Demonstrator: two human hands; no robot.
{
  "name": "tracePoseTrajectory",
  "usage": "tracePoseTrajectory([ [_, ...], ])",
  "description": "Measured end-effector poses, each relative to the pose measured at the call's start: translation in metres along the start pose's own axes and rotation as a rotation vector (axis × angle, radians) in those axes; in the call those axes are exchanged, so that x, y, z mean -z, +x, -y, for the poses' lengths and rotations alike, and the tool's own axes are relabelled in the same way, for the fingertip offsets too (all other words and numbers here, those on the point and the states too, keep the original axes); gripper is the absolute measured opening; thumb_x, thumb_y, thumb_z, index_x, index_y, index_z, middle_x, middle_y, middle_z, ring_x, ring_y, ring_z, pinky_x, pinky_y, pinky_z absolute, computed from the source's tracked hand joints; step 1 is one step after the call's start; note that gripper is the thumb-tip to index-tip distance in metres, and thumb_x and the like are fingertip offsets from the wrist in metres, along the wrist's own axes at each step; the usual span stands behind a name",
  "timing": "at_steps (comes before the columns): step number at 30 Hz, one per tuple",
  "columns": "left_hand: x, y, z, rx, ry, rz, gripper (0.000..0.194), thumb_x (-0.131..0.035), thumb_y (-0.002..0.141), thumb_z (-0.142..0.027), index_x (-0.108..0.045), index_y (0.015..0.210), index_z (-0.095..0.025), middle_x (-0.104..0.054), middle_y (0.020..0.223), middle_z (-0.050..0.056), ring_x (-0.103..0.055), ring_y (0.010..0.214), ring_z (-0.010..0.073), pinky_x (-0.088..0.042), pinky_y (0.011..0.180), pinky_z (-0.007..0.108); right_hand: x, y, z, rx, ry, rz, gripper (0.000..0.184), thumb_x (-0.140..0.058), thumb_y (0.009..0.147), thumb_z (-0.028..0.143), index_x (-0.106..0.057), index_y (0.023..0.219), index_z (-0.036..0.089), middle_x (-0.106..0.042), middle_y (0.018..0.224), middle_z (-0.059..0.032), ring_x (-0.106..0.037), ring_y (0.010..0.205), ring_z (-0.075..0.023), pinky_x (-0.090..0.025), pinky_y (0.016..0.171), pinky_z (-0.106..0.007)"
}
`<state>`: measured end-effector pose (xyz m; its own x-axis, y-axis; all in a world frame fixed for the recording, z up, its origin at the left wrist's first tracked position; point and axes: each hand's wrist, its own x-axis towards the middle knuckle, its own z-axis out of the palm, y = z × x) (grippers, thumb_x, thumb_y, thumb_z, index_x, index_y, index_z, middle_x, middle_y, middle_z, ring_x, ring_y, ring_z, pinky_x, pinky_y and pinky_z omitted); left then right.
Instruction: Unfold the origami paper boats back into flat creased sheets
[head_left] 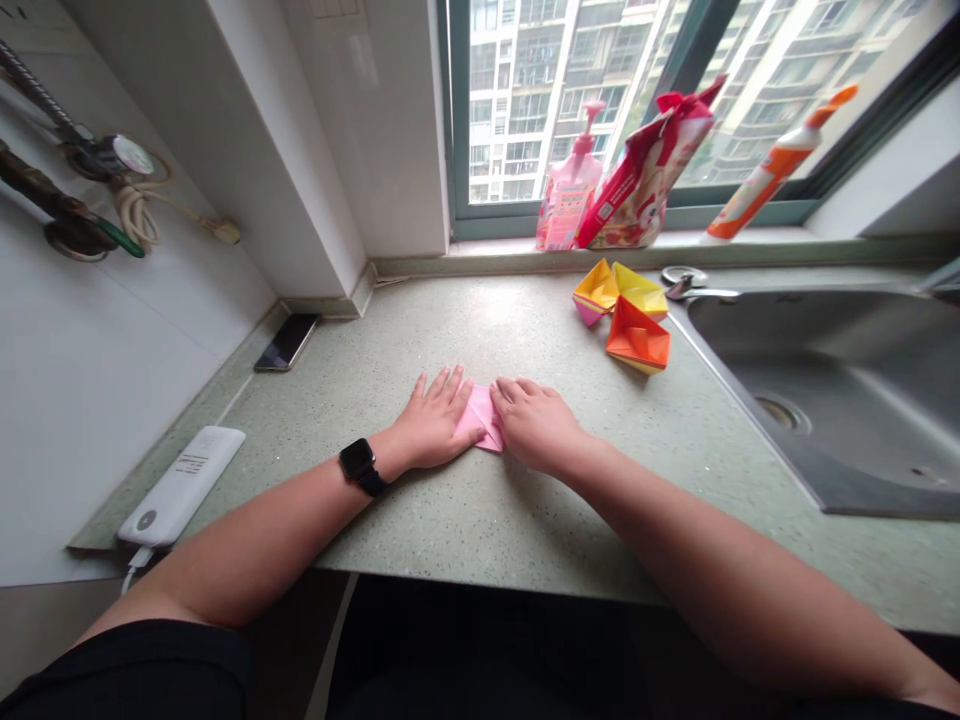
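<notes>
A small pink folded paper [481, 416] lies on the speckled green counter [480, 500]. My left hand [435, 424], with a black watch on the wrist, rests flat on the paper's left part, fingers stretched out. My right hand [536, 424] covers the paper's right part, its fingers curled down and pressing on the fold. Most of the paper is hidden under the two hands.
Yellow and orange folded paper shapes [628, 314] sit at the back right, next to a steel sink [840, 390]. A pink pump bottle [568, 195], a red bag [649, 170] and an orange bottle [776, 165] stand on the sill. A phone [287, 342] and a white power bank [182, 486] lie at the left.
</notes>
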<state>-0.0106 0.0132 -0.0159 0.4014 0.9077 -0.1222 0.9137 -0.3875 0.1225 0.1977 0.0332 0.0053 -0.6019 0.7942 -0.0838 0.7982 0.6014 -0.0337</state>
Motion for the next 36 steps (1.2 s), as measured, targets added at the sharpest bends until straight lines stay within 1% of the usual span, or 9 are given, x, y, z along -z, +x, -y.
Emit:
tracePoseTrajectory([
  [3,-0.002,-0.001,0.001,-0.001,0.001,-0.018,0.081,-0.026,0.111,-0.062,-0.026,0.173,-0.010,-0.013,0.182,0.022,-0.011,0.170,0.0383,-0.008,0.135,0.064,0.001,-0.001,0.001,-0.037,0.015,0.022,0.063,-0.037,0.110,0.039,-0.050,0.163,0.007,-0.043,0.172,-0.0238,-0.048,0.151,-0.0433,-0.042,0.120,-0.059],
  [6,-0.003,-0.001,0.001,-0.011,0.011,-0.039,0.080,-0.026,0.111,-0.060,-0.025,0.173,-0.011,-0.015,0.182,0.022,-0.012,0.170,0.0380,-0.009,0.135,0.064,0.001,-0.002,0.002,-0.049,0.031,0.045,0.070,-0.036,0.110,0.049,-0.046,0.166,0.008,-0.037,0.175,-0.0231,-0.041,0.157,-0.0448,-0.039,0.123,-0.061],
  [12,-0.002,-0.003,0.000,0.001,0.028,-0.039,0.072,-0.021,0.113,-0.050,-0.026,0.173,-0.010,-0.018,0.182,0.020,-0.011,0.171,0.0355,-0.009,0.135,0.062,0.002,-0.001,-0.001,-0.038,0.007,0.141,0.082,-0.042,0.107,0.057,-0.035,0.171,0.007,-0.023,0.180,-0.0219,-0.028,0.164,-0.0450,-0.034,0.127,-0.063],
  [17,0.001,0.003,0.007,-0.004,-0.003,0.001,0.072,-0.016,0.113,-0.049,-0.021,0.175,-0.013,-0.018,0.182,0.016,-0.013,0.171,0.0324,-0.008,0.135,0.064,0.003,0.001,-0.001,-0.036,0.032,0.143,0.084,-0.047,0.105,0.058,-0.036,0.171,0.008,-0.024,0.179,-0.0227,-0.029,0.164,-0.0457,-0.034,0.126,-0.065],
  [20,0.002,0.014,0.014,0.016,-0.016,0.009,0.070,-0.016,0.113,-0.047,-0.019,0.176,-0.015,-0.021,0.182,0.014,-0.016,0.170,0.0323,-0.008,0.135,0.068,0.002,0.001,-0.001,-0.035,0.022,0.147,0.084,-0.047,0.105,0.057,-0.034,0.171,0.007,-0.023,0.180,-0.0235,-0.028,0.164,-0.0466,-0.034,0.126,-0.066],
  [26,0.002,0.046,0.021,0.133,-0.036,-0.072,0.069,-0.018,0.113,-0.047,-0.020,0.176,-0.018,-0.021,0.182,0.013,-0.018,0.170,0.0334,-0.007,0.134,0.070,0.001,0.002,-0.002,-0.036,0.062,0.135,0.081,-0.050,0.104,0.055,-0.037,0.171,0.010,-0.024,0.180,-0.0222,-0.027,0.164,-0.0472,-0.032,0.125,-0.069],
  [29,0.004,0.060,0.025,0.170,-0.037,-0.098,0.070,-0.019,0.113,-0.048,-0.021,0.176,-0.018,-0.022,0.182,0.014,-0.018,0.170,0.0346,-0.007,0.133,0.072,0.003,0.001,-0.002,-0.034,0.058,0.149,0.082,-0.049,0.105,0.055,-0.035,0.171,0.010,-0.023,0.180,-0.0216,-0.026,0.165,-0.0464,-0.032,0.126,-0.069],
  [33,0.005,0.079,0.036,0.204,-0.045,-0.139,0.070,-0.021,0.113,-0.048,-0.024,0.175,-0.016,-0.023,0.181,0.015,-0.020,0.169,0.0367,-0.010,0.131,0.075,0.006,0.000,0.000,-0.052,0.041,0.176,0.083,-0.047,0.106,0.058,-0.034,0.172,0.010,-0.020,0.181,-0.0210,-0.024,0.166,-0.0453,-0.031,0.128,-0.066],
  [36,0.008,0.091,0.042,0.240,-0.050,-0.194,0.069,-0.024,0.113,-0.049,-0.029,0.174,-0.018,-0.029,0.180,0.016,-0.025,0.167,0.0379,-0.014,0.131,0.074,0.007,0.000,0.001,-0.050,0.035,0.177,0.082,-0.047,0.106,0.056,-0.033,0.172,0.009,-0.020,0.181,-0.0205,-0.024,0.166,-0.0451,-0.032,0.127,-0.067],
])
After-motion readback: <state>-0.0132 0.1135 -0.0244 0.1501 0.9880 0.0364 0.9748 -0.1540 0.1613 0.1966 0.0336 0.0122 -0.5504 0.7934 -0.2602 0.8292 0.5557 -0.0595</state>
